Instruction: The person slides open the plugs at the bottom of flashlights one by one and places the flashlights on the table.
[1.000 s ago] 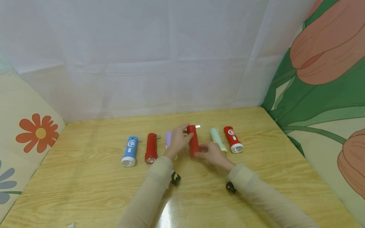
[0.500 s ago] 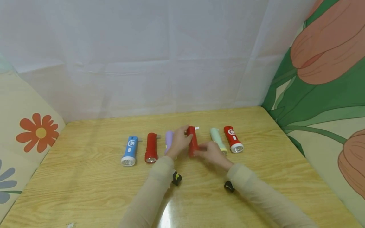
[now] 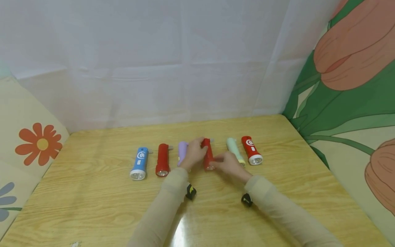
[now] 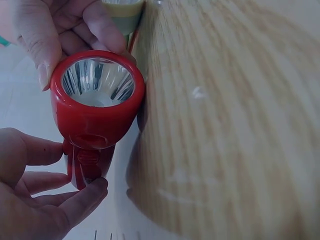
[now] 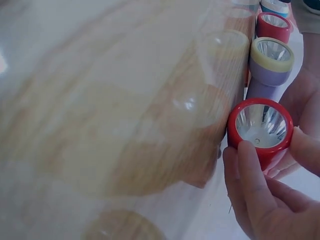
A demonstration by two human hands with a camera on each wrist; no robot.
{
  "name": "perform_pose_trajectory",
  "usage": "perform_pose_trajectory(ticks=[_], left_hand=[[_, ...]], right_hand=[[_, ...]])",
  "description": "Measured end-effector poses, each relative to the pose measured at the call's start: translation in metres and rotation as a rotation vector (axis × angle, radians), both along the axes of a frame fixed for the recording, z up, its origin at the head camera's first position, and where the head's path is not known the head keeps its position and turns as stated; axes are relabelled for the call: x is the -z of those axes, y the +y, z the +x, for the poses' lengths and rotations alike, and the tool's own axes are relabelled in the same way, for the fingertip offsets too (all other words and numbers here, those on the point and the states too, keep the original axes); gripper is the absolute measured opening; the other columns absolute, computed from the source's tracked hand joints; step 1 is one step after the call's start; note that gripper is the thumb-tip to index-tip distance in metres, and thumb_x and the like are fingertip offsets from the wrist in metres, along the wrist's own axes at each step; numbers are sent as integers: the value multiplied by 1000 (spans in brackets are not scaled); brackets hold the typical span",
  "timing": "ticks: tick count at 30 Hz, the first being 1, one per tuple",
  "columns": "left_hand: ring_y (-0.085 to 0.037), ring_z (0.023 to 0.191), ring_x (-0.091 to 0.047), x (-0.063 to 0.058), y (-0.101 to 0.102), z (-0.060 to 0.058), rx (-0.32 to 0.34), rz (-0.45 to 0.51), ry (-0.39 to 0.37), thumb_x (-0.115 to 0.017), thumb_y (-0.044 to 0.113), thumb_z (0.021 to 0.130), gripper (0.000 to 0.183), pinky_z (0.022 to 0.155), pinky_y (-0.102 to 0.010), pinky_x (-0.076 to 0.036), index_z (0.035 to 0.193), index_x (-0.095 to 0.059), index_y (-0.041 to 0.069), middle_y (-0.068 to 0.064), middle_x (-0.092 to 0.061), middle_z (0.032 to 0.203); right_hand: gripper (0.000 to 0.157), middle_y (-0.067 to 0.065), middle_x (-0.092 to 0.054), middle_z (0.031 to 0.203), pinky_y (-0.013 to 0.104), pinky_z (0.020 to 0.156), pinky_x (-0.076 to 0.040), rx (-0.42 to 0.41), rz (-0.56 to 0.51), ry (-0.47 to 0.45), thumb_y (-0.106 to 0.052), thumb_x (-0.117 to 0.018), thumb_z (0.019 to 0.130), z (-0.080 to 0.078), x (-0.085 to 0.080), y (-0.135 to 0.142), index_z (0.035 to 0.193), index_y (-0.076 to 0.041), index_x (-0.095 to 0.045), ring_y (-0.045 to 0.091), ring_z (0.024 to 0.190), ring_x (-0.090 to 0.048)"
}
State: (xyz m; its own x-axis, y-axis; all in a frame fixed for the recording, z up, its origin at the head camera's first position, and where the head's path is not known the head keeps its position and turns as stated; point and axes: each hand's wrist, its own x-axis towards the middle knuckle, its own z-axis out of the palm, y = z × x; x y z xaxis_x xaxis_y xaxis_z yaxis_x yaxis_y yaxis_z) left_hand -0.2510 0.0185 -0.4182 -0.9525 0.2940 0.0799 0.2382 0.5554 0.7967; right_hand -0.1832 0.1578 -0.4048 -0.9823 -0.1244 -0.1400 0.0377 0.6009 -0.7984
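A red flashlight [image 3: 208,155] lies along the middle of the row, its clear lens facing the person. My left hand [image 3: 195,153] holds it near the tail, with fingers and thumb around the body in the left wrist view. At the lamp end, my right hand [image 3: 229,164] pinches the red rim [image 5: 234,127] between thumb and fingers. The lamp end is at the tabletop or very close to it. Partly behind the left hand is a purple flashlight [image 3: 182,150]. Just right of the right hand lies a mint green flashlight [image 3: 234,149].
Farther left on the wooden table [image 3: 102,199] lie a blue flashlight [image 3: 140,161] and another red flashlight [image 3: 163,158]. A red flashlight with a white rim [image 3: 251,148] ends the row at right. A white cloth [image 3: 139,68] hangs behind the table.
The held flashlight has come down from a tilted, raised pose to lie flatter, its lens now visible. Both hands keep hold of it and have barely shifted. The other flashlights stay put.
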Motion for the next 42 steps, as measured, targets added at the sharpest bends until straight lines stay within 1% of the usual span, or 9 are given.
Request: perform_pose_trajectory(ticks=[6, 10, 14, 18, 24, 29, 33, 36, 42], left_hand=[[-30, 103, -58, 0, 1, -1, 3, -20, -8, -56, 5, 88, 40, 87, -35, -49, 125, -50, -6, -22, -59, 115], [-29, 99, -59, 0, 1, -1, 8, -37, -22, -56, 6, 88, 37, 84, -34, -50, 123, -53, -4, -21, -61, 112], [-28, 96, -59, -2, 2, -1, 11, -52, -46, -55, 7, 89, 36, 82, -33, -51, 124, -53, -3, -20, -61, 112], [-28, 96, -59, -5, 3, 0, 14, -62, -51, -55, 7, 89, 35, 82, -33, -50, 123, -53, -4, -20, -61, 112], [-29, 94, -59, -5, 3, 0, 26, -86, -25, -55, 6, 88, 28, 81, -34, -50, 115, -57, -4, -20, -62, 105], [-28, 92, -59, -5, 3, -1, 29, -90, -45, -55, 6, 88, 29, 79, -33, -50, 115, -57, -4, -20, -62, 106], [-28, 91, -59, -6, 3, -1, 28, -80, -67, -55, 5, 88, 30, 77, -32, -51, 117, -56, -4, -20, -62, 107], [-27, 88, -59, -6, 3, -1, 30, -81, -65, -55, 5, 88, 29, 75, -31, -51, 115, -57, -4, -19, -62, 104], [-28, 90, -59, -7, 3, -1, 33, -97, -46, -56, 6, 87, 29, 77, -33, -51, 114, -57, -3, -19, -63, 103]], right_hand=[[22, 6, -69, 92, 31, 76, -49, 6, -13, -39, -14, -70, 80, -3, 1, 1, 99, -2, -70, 16, 83, -61], [22, 7, -69, 91, 28, 72, -50, 26, -66, -73, -11, -70, 79, -5, 3, 2, 99, -1, -69, 14, 77, -61], [23, 8, -69, 89, 28, 72, -51, 29, -98, -92, -10, -70, 79, -6, 4, 3, 99, 0, -69, 14, 74, -62], [25, 11, -69, 92, 30, 73, -52, 23, -132, -107, -9, -68, 80, -7, 5, 4, 102, 3, -67, 16, 75, -64], [28, 16, -68, 96, 31, 73, -53, 5, -146, -119, -9, -66, 82, -8, 5, 6, 106, 7, -64, 19, 77, -65], [30, 18, -67, 97, 32, 73, -54, 6, -175, -146, -8, -67, 82, -8, 5, 6, 107, 9, -63, 21, 79, -66], [30, 14, -68, 94, 32, 75, -53, -5, -155, -162, -10, -67, 82, -8, 3, 6, 106, 6, -63, 20, 80, -66], [29, 11, -69, 92, 32, 77, -53, -15, -133, -164, -12, -66, 83, -8, 3, 6, 106, 4, -64, 19, 80, -65], [31, 14, -68, 93, 33, 78, -52, 5, -139, -152, -11, -67, 82, -8, 3, 8, 107, 7, -63, 21, 79, -66]])
